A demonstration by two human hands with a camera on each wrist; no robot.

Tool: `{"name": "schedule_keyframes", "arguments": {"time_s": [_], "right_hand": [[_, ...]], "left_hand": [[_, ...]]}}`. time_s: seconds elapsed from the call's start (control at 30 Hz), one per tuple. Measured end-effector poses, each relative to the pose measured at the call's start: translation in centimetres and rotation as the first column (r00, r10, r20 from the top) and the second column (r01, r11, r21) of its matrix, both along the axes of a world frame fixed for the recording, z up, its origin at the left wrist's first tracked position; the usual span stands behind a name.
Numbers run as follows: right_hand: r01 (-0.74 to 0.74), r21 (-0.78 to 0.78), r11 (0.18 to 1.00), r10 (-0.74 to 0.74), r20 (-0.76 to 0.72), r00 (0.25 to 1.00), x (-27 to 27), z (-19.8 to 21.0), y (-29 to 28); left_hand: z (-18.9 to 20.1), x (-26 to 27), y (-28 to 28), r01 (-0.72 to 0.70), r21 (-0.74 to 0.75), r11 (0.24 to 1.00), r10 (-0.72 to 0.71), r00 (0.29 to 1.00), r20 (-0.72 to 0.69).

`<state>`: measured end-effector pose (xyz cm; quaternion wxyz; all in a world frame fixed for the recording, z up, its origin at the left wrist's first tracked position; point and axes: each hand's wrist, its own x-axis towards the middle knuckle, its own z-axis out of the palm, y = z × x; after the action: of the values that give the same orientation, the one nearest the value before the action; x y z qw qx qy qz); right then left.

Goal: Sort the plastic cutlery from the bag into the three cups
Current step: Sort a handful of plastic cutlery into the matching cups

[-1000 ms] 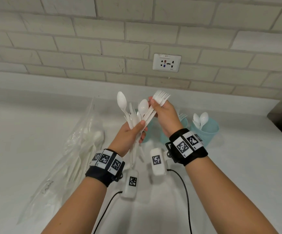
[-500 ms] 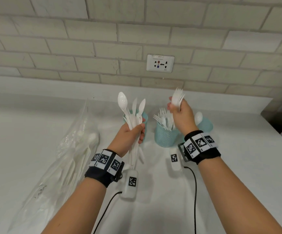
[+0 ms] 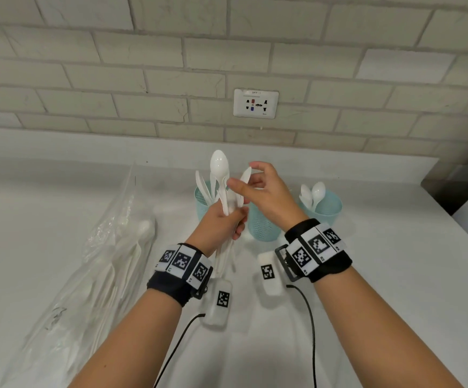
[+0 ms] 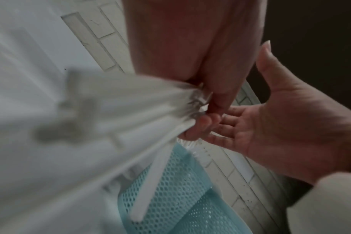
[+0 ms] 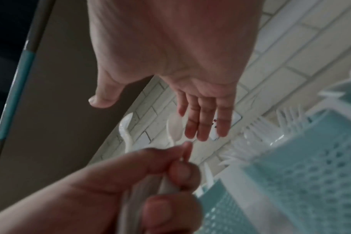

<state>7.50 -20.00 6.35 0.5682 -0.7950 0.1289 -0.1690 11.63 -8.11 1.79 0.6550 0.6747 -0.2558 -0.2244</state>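
My left hand grips a bunch of white plastic spoons and knives upright by their handles, in front of the left teal mesh cup. My right hand is open and empty, its thumb and fingers spread just beside the top of the bunch. It covers the mouth of the middle cup. In the right wrist view, fork tines stick out of a teal cup. The right cup holds spoons. The clear bag lies at the left with more cutlery inside.
The white counter runs back to a brick wall with a socket. Its right edge drops off at the far right. Two small white tagged sensor units with black cables lie on the counter under my wrists.
My right hand carried a handful of forks to the right and over the middle cup, let go of them, and has come back empty to the bunch. My left hand has stayed put.
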Motion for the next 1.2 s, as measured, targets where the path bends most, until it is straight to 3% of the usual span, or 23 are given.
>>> {"name": "schedule_keyframes", "arguments": {"time_s": [0.07, 0.27, 0.5, 0.73, 0.83, 0.93, 1.1, 1.2], "right_hand": [[0.012, 0.103, 0.995, -0.012, 0.001, 1.000, 0.2, 0.0, 0.4], [0.019, 0.162, 0.987, -0.032, 0.080, 0.996, 0.3, -0.2, 1.6], [-0.053, 0.392, 0.918, -0.036, 0.215, 0.976, -0.2, 0.7, 0.6], [0.106, 0.454, 0.885, -0.300, 0.381, 0.875, -1.0, 2.9, -3.0], [0.202, 0.372, 0.906, -0.371, 0.467, 0.803, -1.7, 3.8, -5.7], [0.321, 0.211, 0.923, -0.384, 0.498, 0.777, -2.4, 3.6, -8.7], [0.416, 0.026, 0.909, -0.383, 0.444, 0.810, -2.8, 0.6, -11.5], [0.410, -0.066, 0.910, -0.376, 0.290, 0.880, -2.8, -1.8, -12.0]], "left_hand": [[0.1, -0.1, -0.4, -0.004, 0.026, 1.000, 0.004, 0.999, 0.032], [0.0, -0.6, -1.1, -0.041, 0.052, 0.998, 0.036, 0.995, 0.092], [0.3, -0.5, -1.0, -0.016, 0.000, 1.000, 0.016, 0.999, -0.043], [-0.1, -0.7, -1.5, -0.020, -0.008, 1.000, 0.019, 0.994, -0.107], [-0.2, -0.7, -2.0, -0.025, 0.000, 1.000, 0.025, 0.995, -0.098], [-0.2, -0.6, -2.4, -0.038, -0.003, 0.999, 0.037, 0.995, -0.095], [0.0, -0.6, -3.1, -0.031, -0.043, 0.999, 0.026, 0.993, -0.114], [-0.1, -0.7, -3.4, -0.021, -0.084, 0.996, 0.011, 0.993, -0.120]]}}
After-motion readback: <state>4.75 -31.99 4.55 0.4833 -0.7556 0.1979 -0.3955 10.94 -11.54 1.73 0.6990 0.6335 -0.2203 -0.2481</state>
